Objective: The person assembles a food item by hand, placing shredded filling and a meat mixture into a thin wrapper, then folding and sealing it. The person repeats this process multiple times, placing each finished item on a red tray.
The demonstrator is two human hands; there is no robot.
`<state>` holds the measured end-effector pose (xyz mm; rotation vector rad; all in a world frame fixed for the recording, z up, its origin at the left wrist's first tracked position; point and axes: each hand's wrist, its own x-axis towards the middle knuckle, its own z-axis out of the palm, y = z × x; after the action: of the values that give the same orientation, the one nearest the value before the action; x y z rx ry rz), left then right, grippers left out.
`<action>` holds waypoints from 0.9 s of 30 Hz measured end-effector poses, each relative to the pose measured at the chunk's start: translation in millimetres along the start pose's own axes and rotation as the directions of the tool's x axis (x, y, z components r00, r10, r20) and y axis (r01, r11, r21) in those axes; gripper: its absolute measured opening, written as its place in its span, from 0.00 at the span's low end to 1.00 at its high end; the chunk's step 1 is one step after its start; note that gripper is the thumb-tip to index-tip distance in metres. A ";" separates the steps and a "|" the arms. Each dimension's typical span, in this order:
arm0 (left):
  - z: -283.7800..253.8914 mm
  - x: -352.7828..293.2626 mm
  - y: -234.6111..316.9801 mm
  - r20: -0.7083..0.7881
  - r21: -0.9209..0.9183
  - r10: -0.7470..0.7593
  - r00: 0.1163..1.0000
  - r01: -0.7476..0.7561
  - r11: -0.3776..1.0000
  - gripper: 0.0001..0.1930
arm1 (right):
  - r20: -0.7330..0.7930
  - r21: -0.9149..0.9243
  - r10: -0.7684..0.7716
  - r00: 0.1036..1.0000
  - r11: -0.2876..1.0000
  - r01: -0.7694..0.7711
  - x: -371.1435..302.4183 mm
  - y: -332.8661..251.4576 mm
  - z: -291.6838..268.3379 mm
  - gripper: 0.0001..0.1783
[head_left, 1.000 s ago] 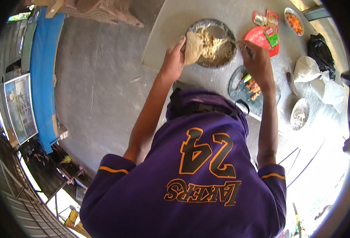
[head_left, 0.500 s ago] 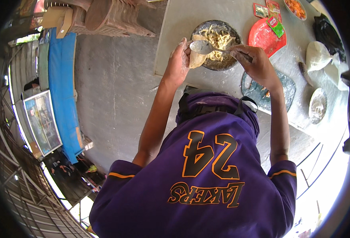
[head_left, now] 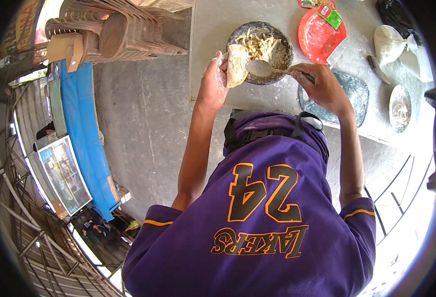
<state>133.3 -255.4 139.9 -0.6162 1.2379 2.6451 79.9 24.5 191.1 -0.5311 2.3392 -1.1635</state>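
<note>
My left hand (head_left: pixel 214 81), dusted with white powder, holds a pale tan, pouch-like piece of food (head_left: pixel 236 67) upright at the left rim of a dark round bowl (head_left: pixel 288 57). Pale shredded strips of food (head_left: pixel 257 45) lie in the bowl, mostly toward its far and left side. My right hand (head_left: pixel 321 86) grips a metal spoon (head_left: pixel 260 68) by its handle. The spoon's head is over the near part of the bowl, close to the pouch-like piece. Whether any food lies in the spoon is not clear.
A red tray (head_left: pixel 321 37) with white powder and a green packet (head_left: pixel 329 17) stands right of the bowl. Nearer are a dark green board (head_left: pixel 351 94) and a floury plate (head_left: pixel 400 109). Plastic bags (head_left: pixel 388 44) lie far right. Stacked brown chairs (head_left: pixel 124 34) stand left of the table.
The spoon has moved from across the pouch-like piece to its right, over the bowl. The piece now stands more upright in my left hand. The whole view has shifted slightly.
</note>
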 end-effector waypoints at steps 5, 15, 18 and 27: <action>0.3 -4.1 -2.8 -0.002 0.010 0.035 0.999 -0.035 0.999 0.23 | -0.072 -0.014 -0.153 0.986 0.988 0.152 -4.0 1.9 4.4 0.13; -3.7 -11.6 -9.4 -0.109 0.071 0.072 0.991 -0.065 0.995 0.16 | -0.068 0.012 -0.038 0.997 0.999 0.039 -8.6 -4.0 18.9 0.14; -3.5 -13.1 -9.4 -0.097 0.076 0.062 0.993 -0.055 0.996 0.16 | -0.075 -0.008 -0.035 0.997 0.999 0.034 -10.1 -6.5 18.5 0.13; -9.4 -10.9 -18.3 -0.114 0.123 0.083 0.990 -0.069 0.990 0.16 | -0.164 -0.135 -0.104 0.981 0.988 0.082 -15.6 -11.7 17.7 0.11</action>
<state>151.6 -250.4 126.4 -0.7294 1.4682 2.6043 104.1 15.0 194.9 -0.6127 2.5737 -1.1468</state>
